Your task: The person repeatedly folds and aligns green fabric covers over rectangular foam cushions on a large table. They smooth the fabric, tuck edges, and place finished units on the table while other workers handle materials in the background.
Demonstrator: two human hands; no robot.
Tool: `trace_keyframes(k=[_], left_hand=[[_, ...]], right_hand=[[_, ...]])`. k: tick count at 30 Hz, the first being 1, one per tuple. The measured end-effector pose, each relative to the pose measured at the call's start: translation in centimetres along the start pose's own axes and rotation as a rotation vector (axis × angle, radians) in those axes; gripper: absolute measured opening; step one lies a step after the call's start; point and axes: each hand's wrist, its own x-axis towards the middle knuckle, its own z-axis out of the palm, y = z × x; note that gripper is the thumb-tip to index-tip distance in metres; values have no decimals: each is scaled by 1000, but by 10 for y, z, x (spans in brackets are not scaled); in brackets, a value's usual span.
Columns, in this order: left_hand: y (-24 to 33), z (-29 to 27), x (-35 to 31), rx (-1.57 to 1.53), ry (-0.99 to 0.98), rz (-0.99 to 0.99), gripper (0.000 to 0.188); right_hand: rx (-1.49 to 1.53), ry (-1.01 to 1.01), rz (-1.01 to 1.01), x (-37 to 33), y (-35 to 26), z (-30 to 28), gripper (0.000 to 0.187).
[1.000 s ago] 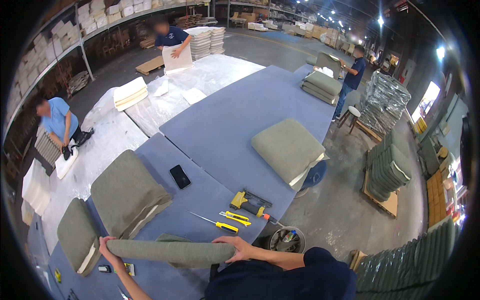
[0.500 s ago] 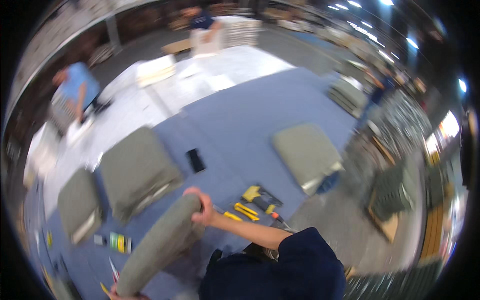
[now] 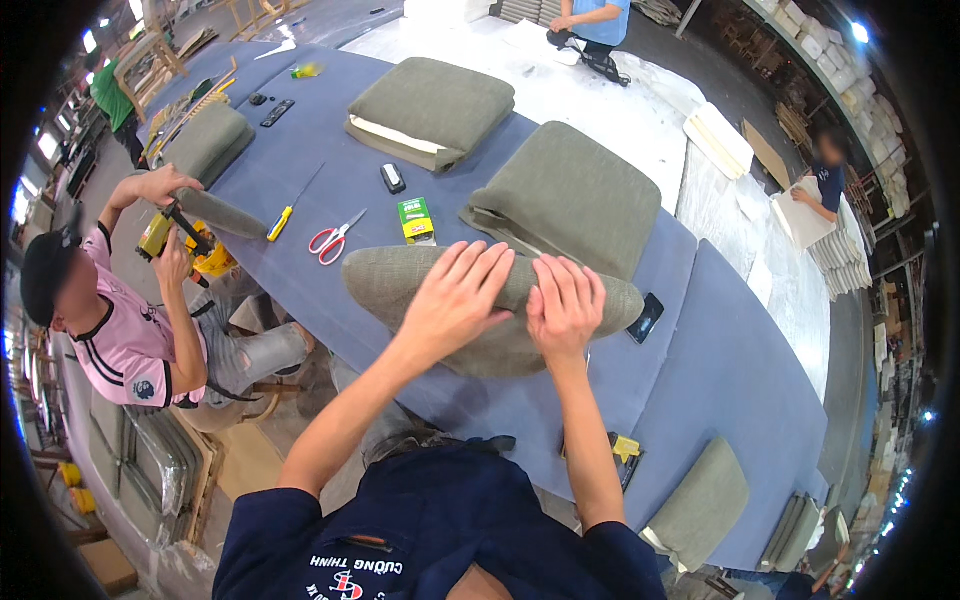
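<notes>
A grey-green upholstered cushion [image 3: 500, 350] stands tilted at the near edge of the blue table, its thick rounded edge upward and crosswise before me. My left hand [image 3: 455, 300] rests over that edge left of its middle, fingers pressed on the fabric. My right hand [image 3: 563, 303] grips the same edge a little to the right, thumb toward the other hand. The cushion's underside is hidden. Just beyond lie red-handled scissors [image 3: 337, 238], a green-and-yellow box [image 3: 415, 220] and another grey-green cushion [image 3: 575, 195]. Off the held cushion's right end is a black phone [image 3: 648, 318].
At left, a co-worker in a pink shirt [image 3: 135, 345] holds a yellow staple gun [image 3: 155, 235] by a cushion. A yellow-handled screwdriver [image 3: 282, 222] lies near them. More cushions sit at the far side [image 3: 430, 105] and right [image 3: 700, 505]. A yellow-black tool [image 3: 625, 450] lies beside my right forearm.
My view has swung left. The cushion has turned from slanting to crosswise. My hands, formerly at its opposite ends, now sit close together on its upper edge.
</notes>
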Motion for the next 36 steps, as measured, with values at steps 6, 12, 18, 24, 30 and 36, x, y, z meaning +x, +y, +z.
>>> trace_keyframes(k=[6,12,18,24,30,36], left_hand=[[4,31,30,239,-68,-94,63],[-54,42,63,-106,-319,-82,38],[-78,43,92,-252,-605,-88,38],[-80,45,69,-310,-564,8,52],[-5,-55,-59,-284,-582,133,28],[40,-68,-122,-378,-589,39,25]], right_hand=[[-49,-1,112,39,-8,40,18],[-182,-155,96,56,-4,67,15],[-269,-269,168,58,-17,70,23],[-221,-492,237,72,-30,40,42],[913,-1469,228,84,-35,-25,46],[274,-1311,212,-47,0,139,40]])
